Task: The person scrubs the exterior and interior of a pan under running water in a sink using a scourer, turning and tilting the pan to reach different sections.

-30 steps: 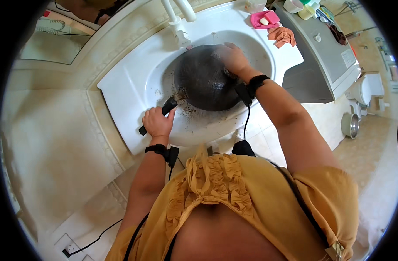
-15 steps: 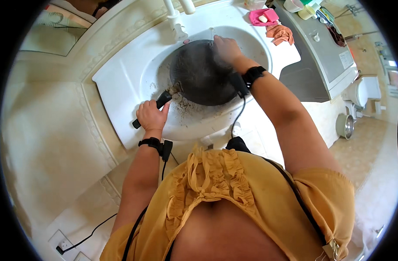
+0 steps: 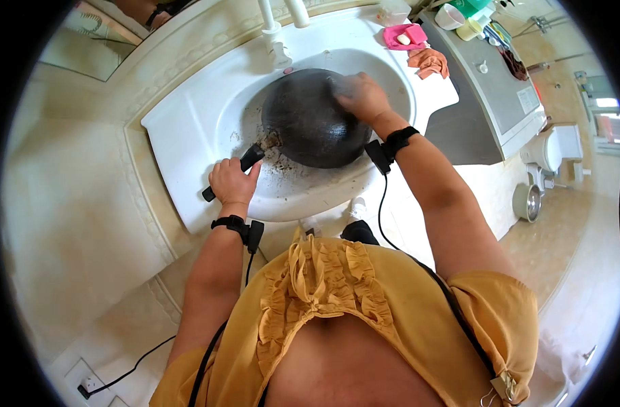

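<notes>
A crumpled orange cloth (image 3: 429,62) and a flat, bright-pink tray (image 3: 392,33) lie left of a grey, boxy cabinet (image 3: 459,54); a white toilet (image 3: 543,150) stands to its right.

White sink (image 3: 181,129). Dark pan (image 3: 306,122) in basin, rounded side up. Relative to pan: dark debris (image 3: 277,161) at near-left edge; faucet (image 3: 279,53) behind; pink tray (image 3: 393,36), orange cloth (image 3: 429,62) behind-right.

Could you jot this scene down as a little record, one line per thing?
Place: white washbasin with a white faucet
Wok: dark, rounded side up in the washbasin
Left hand: gripping the wok's black handle
Right hand: on the wok; blurred, any held item unclear
Dark specks: scattered in the washbasin near the handle
Right ledge: pink soap dish, crumpled orange cloth
</notes>
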{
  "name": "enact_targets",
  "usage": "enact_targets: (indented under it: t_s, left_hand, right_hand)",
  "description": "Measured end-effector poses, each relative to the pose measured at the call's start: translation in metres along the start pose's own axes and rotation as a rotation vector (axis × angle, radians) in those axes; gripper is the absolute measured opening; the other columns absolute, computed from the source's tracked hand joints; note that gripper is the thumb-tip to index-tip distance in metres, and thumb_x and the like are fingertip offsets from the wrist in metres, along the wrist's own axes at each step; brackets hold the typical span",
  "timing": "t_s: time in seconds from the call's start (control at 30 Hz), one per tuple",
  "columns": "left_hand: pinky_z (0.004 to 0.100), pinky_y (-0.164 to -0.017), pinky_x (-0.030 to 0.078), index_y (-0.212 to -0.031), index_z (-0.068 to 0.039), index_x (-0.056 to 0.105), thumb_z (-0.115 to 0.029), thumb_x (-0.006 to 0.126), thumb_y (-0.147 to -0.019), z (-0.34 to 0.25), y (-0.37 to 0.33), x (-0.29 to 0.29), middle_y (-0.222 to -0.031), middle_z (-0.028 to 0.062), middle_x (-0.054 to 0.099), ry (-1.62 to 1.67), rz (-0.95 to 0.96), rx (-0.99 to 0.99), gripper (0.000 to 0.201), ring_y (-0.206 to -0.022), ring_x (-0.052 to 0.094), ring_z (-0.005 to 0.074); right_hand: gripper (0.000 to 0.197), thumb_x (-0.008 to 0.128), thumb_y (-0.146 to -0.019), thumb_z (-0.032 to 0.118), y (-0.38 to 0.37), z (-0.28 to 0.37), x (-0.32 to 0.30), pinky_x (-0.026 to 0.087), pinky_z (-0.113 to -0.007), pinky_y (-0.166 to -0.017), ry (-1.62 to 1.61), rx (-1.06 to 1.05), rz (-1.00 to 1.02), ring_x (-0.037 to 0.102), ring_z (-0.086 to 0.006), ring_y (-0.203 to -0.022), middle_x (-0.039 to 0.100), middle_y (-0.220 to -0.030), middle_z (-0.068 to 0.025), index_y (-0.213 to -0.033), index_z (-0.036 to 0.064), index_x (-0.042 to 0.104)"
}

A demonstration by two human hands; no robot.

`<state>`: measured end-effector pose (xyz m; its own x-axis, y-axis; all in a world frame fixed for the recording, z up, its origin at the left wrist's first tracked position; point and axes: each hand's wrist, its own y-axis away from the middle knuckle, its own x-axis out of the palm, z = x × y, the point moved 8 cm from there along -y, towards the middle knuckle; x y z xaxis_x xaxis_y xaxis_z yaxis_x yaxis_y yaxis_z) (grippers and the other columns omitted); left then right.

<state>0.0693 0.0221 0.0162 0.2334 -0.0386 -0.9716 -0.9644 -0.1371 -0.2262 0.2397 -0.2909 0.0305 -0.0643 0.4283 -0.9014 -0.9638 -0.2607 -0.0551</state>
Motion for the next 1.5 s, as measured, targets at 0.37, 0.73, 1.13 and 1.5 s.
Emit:
enact_targets:
  t_s: [0.37,0.73,1.13,1.5]
  left_hand:
    - [0.0473,-0.080,0.045,-0.079,-0.005,0.068,-0.052,0.074,-0.079,-0.005,0.001,0.000,-0.083,0.0106,0.066,-0.040,0.048,0.014,0.047,-0.087,0.060,0.0337]
    - [0.0487,-0.080,0.044,-0.081,-0.008,0.068,-0.053,0.073,-0.079,-0.003,0.000,0.009,-0.085,0.0095,0.064,-0.094,0.056,0.067,0.046,-0.090,0.059,0.0341]
    - [0.0496,-0.078,0.044,-0.080,-0.006,0.067,-0.055,0.071,-0.082,-0.006,0.004,0.013,-0.084,0.0114,0.064,-0.125,0.070,0.080,0.049,-0.088,0.060,0.0354]
    - [0.0499,-0.078,0.044,-0.080,-0.005,0.066,-0.054,0.072,-0.081,-0.007,-0.001,0.015,-0.084,0.0118,0.064,-0.110,0.076,0.082,0.049,-0.088,0.059,0.0355]
  right_hand:
    - [0.036,0.064,-0.085,0.023,0.068,-0.007,0.008,0.042,-0.049,-0.106,-0.276,0.158,-0.423,0.055,-0.0443,-0.118,0.062,-0.126,-0.0227,-0.118,0.0081,0.071]
    - [0.027,0.070,-0.087,0.027,0.064,-0.025,0.014,0.046,-0.047,-0.098,-0.405,0.186,-0.435,0.060,-0.0397,-0.107,0.067,-0.110,-0.0203,-0.108,0.0097,0.075]
    - [0.030,0.069,-0.090,0.032,0.054,-0.029,0.013,0.046,-0.047,-0.098,-0.262,0.087,-0.504,0.058,-0.0384,-0.112,0.066,-0.118,-0.0160,-0.114,0.0157,0.073]
    - [0.047,0.068,-0.090,0.042,0.029,-0.092,0.043,0.046,-0.047,-0.102,-0.663,0.424,-0.235,0.057,-0.0432,-0.116,0.061,-0.125,-0.0246,-0.126,0.0119,0.068]
